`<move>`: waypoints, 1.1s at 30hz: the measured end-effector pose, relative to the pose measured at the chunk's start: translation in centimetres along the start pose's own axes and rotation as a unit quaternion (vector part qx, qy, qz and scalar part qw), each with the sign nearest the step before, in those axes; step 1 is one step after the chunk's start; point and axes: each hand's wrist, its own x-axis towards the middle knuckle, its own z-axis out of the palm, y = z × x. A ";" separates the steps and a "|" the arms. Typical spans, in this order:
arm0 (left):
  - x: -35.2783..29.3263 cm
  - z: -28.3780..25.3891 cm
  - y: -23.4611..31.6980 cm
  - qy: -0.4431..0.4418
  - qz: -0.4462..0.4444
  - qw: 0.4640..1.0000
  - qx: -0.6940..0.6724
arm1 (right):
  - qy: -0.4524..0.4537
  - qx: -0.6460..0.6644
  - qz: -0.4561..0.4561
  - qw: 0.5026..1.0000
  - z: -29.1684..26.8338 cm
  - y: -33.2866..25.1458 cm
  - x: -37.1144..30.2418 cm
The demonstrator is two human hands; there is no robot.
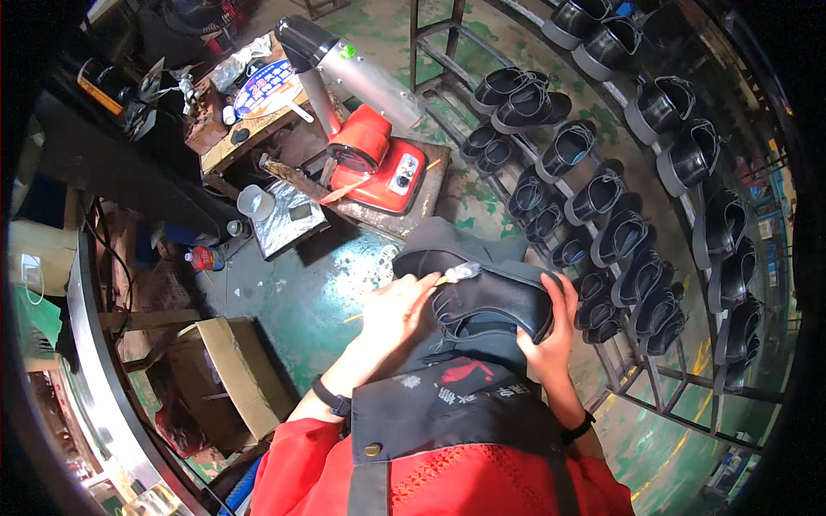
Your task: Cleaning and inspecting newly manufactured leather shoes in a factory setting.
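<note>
1. A black shoe upper (486, 297) lies on its side over the person's lap, above a dark apron (447, 404).
2. The left hand (397, 308) is closed around a small brush (456, 275), whose pale tip touches the shoe's top edge.
3. The right hand (551, 331) grips the shoe's far end, fingers curled over its rim.
4. Just to the right, a metal rack (688, 378) carries rows of similar black shoes (619, 236).
5. Beyond the lap, a red machine (379, 163) sits on a cluttered worktop (258, 129); a cardboard box (224, 378) stands on the green floor at left.
</note>
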 end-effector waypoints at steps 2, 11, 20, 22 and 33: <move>-0.1 -0.2 0.6 -0.004 0.002 1.000 0.021 | -0.008 0.030 -0.025 0.999 -0.1 -0.1 -0.4; -1.1 0.0 -0.4 -0.001 -0.006 0.999 0.049 | -0.014 0.023 -0.016 1.000 -0.2 0.9 -1.6; -1.2 0.3 -2.0 -0.030 -0.015 0.995 0.094 | -0.005 0.030 0.015 0.999 0.0 2.2 -1.4; -1.7 0.3 -2.8 -0.008 -0.036 0.996 0.079 | 0.003 0.027 0.019 0.999 0.1 2.4 -1.4; -0.7 -0.3 -1.0 -0.035 0.000 0.994 0.105 | 0.001 0.043 0.022 0.999 0.3 3.1 -1.1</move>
